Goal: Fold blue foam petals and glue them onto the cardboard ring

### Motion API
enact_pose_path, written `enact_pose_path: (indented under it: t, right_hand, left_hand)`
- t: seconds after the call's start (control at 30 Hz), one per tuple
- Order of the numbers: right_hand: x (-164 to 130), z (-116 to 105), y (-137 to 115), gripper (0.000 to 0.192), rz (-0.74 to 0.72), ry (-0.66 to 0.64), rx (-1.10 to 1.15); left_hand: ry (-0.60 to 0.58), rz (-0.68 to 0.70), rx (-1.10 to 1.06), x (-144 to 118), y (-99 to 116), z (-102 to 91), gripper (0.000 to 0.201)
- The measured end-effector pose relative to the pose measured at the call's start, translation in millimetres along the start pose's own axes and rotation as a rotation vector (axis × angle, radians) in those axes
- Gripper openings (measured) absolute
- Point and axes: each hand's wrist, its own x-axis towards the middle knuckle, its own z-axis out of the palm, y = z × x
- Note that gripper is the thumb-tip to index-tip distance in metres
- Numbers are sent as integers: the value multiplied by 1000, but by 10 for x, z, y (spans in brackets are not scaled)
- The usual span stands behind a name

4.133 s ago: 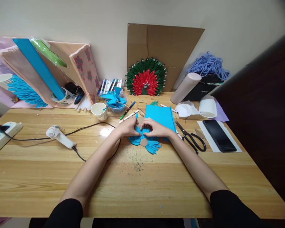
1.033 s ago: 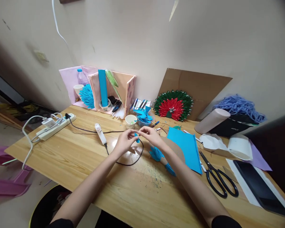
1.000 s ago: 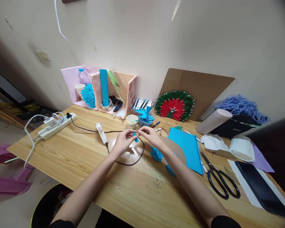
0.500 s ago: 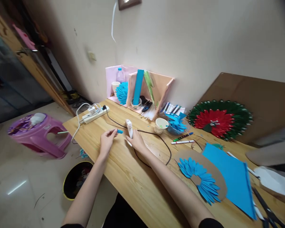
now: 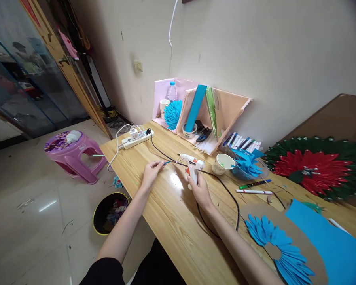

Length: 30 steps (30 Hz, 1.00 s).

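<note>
Above the wooden table (image 5: 163, 206), my left hand (image 5: 152, 173) pinches a small blue paper petal (image 5: 167, 162), of which only the tip shows past the fingers. My right hand (image 5: 200, 190) grips the handle of a white hot glue gun (image 5: 192, 166), its nozzle pointing left towards the petal but apart from it. From the gun a black cord (image 5: 236, 206) loops over the table. Below and right of my right forearm lies a round cardboard disc (image 5: 311, 241) with blue paper petals (image 5: 267, 229) fanned around part of it.
A paper cup (image 5: 224, 164) and a clear bowl of blue paper pieces (image 5: 247, 164) stand beyond my right hand. A power strip (image 5: 138, 139) sits at the far left edge. Markers (image 5: 254, 191), blue sheet (image 5: 329, 237) and a red-green paper flower (image 5: 311, 170) are at right.
The view has swung left. The glue gun has turned from upright with its body end-on to sideways, nozzle leftward. My left hand still pinches the blue petal, now less visible.
</note>
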Motion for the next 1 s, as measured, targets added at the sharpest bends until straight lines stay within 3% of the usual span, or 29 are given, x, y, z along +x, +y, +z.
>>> enact_pose_path:
  t: [0.33, 0.43, 0.53, 0.67, 0.87, 1.0]
  right_hand:
    - [-122, 31, 79, 37, 47, -102, 47]
    - [-129, 1, 100, 38, 60, -44, 57]
    - [-117, -40, 110, 40, 112, 59, 73]
    - [-104, -62, 91, 41, 142, 134, 146]
    - [-122, -47, 141, 37, 65, 68, 104]
    - [-149, -23, 147, 34, 35, -31, 66]
  left_hand:
    - [53, 88, 132, -48, -19, 13, 23]
    - [-90, 181, 317, -96, -27, 26, 25]
    - [-302, 393, 625, -126, -41, 51, 24]
    - [-350, 509, 790, -124, -63, 84, 16]
    - [-310, 453, 696, -115, -64, 99, 14]
    - [-76, 229, 436, -85, -62, 74, 17]
